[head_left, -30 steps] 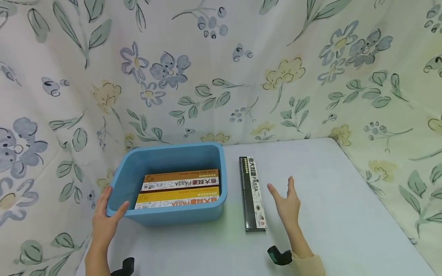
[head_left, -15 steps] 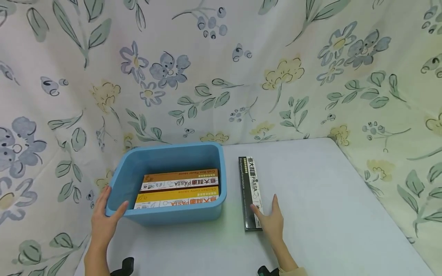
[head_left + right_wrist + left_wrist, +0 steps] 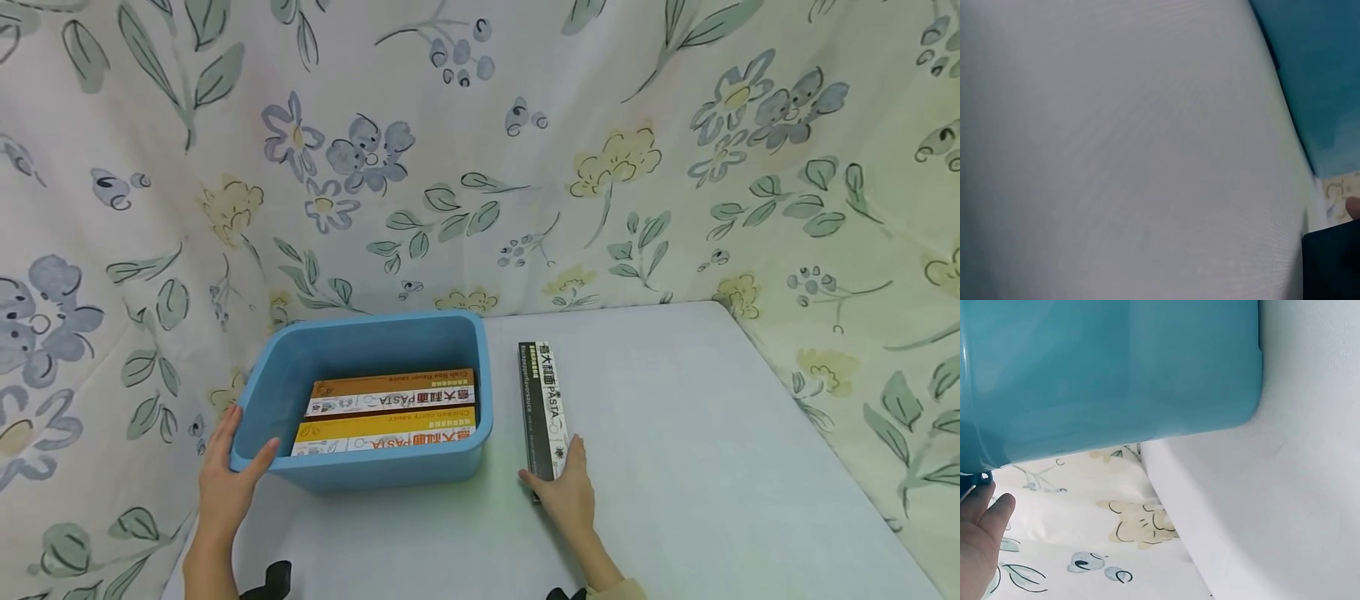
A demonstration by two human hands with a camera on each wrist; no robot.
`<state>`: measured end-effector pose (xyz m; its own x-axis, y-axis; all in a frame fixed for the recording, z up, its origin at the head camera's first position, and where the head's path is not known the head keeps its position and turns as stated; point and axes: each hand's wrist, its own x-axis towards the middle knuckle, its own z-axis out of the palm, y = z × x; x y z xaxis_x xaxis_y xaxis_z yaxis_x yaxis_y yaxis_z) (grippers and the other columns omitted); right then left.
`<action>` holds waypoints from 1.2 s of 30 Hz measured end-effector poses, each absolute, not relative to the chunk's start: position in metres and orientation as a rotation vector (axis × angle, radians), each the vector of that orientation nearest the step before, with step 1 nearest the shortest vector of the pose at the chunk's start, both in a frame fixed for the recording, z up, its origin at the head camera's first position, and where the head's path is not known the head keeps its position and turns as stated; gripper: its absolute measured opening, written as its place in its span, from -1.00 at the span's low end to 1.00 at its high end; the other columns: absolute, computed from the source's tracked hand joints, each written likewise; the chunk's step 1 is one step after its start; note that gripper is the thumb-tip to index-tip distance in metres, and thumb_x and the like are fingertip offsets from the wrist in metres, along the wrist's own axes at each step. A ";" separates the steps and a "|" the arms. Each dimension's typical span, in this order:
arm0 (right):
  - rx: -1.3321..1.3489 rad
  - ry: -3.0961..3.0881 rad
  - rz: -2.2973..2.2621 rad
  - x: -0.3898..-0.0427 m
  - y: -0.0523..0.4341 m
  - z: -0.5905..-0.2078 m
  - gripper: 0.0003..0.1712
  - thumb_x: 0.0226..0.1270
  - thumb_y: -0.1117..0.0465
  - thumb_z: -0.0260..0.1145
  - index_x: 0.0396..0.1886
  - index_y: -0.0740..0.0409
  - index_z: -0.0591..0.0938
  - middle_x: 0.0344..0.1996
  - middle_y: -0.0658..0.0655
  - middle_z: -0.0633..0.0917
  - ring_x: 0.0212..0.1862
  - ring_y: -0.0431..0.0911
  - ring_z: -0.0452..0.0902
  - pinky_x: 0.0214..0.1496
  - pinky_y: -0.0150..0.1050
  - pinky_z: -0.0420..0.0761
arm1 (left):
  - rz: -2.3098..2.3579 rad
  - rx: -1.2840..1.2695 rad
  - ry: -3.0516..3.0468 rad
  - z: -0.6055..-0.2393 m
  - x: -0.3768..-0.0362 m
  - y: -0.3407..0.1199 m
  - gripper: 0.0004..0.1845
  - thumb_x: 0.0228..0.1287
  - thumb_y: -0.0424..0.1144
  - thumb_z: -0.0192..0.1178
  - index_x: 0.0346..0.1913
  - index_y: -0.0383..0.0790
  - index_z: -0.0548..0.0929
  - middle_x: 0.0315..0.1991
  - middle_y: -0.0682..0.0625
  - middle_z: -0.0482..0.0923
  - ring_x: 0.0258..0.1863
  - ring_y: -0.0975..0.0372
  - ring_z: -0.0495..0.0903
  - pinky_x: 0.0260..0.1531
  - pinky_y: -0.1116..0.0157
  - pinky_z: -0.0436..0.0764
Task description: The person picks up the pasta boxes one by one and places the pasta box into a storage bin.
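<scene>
The black pasta box [image 3: 543,412] lies flat on the white table [image 3: 690,433], just to the right of the blue tub [image 3: 375,471] and close to it, with its long side running away from the person. The right hand [image 3: 564,493] is at the near end of this box: the thumb lies on the left side of the end and the fingers [image 3: 576,454] lie on the right side, so the hand clamps the end of the box between them. The box is not lifted; it rests on the table. In the right wrist view only a dark corner of the box [image 3: 1332,265] and a small bit of a fingertip show, and the rest is blurred table.

Inside the tub two more pasta boxes lie flat side by side, a brown one [image 3: 393,392] at the far side and a yellow one [image 3: 386,429] at the near side. The left hand [image 3: 228,479] holds the near left corner of the tub, with the thumb over the rim, pointing inside, and the fingers on the outer wall. The left wrist view shows the tub wall from below and the fingers [image 3: 982,525] straight beside it.

The table is covered in plain white. A cloth with blue and yellow flowers [image 3: 480,150] hangs behind the table and on both sides of it. Both forearms come from the bottom edge of the head view.
</scene>
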<state>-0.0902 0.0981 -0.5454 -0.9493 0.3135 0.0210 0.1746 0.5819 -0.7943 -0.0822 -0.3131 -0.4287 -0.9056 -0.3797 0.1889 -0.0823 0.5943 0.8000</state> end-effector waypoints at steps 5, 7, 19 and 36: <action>-0.378 -2.555 1.376 -0.091 0.097 -0.547 0.23 -0.14 0.13 0.62 0.38 0.62 0.12 0.35 0.57 0.21 0.36 0.37 0.19 0.33 0.17 0.30 | -1.225 0.369 -2.482 -0.428 -0.082 -0.313 -0.15 0.28 -0.15 0.23 0.54 -0.18 0.04 0.55 -0.16 -0.11 0.48 -0.20 -0.11 0.28 -0.36 -0.01; -0.369 -2.525 1.388 -0.091 0.098 -0.546 0.20 -0.16 0.17 0.62 0.36 0.62 0.16 0.32 0.56 0.26 0.32 0.36 0.27 0.28 0.17 0.36 | -1.225 0.369 -2.476 -0.427 -0.082 -0.313 -0.15 0.27 -0.15 0.24 0.54 -0.17 0.06 0.55 -0.14 -0.09 0.48 -0.19 -0.10 0.28 -0.35 0.00; -0.391 -2.487 1.355 -0.091 0.098 -0.543 0.16 -0.27 0.20 0.66 0.31 0.61 0.27 0.06 0.53 0.55 -0.05 0.26 0.59 -0.09 0.10 0.58 | -1.223 0.350 -2.463 -0.430 -0.082 -0.311 -0.15 0.26 -0.14 0.23 0.54 -0.17 0.07 0.55 -0.15 -0.08 0.48 -0.19 -0.10 0.27 -0.37 0.00; -0.524 -2.449 1.379 -0.094 0.093 -0.542 0.14 -0.32 0.26 0.66 0.32 0.54 0.31 0.08 0.51 0.56 -0.03 0.27 0.59 -0.07 0.12 0.57 | -1.243 0.351 -2.466 -0.429 -0.083 -0.313 -0.16 0.27 -0.19 0.23 0.53 -0.21 0.06 0.54 -0.20 -0.08 0.49 -0.18 -0.11 0.29 -0.35 -0.04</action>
<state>-0.0939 0.0932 -0.5416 -0.8946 0.4420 0.0654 0.1734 0.4783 -0.8609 -0.0830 -0.3127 -0.4287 -0.9058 -0.3726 0.2015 -0.0595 0.5830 0.8103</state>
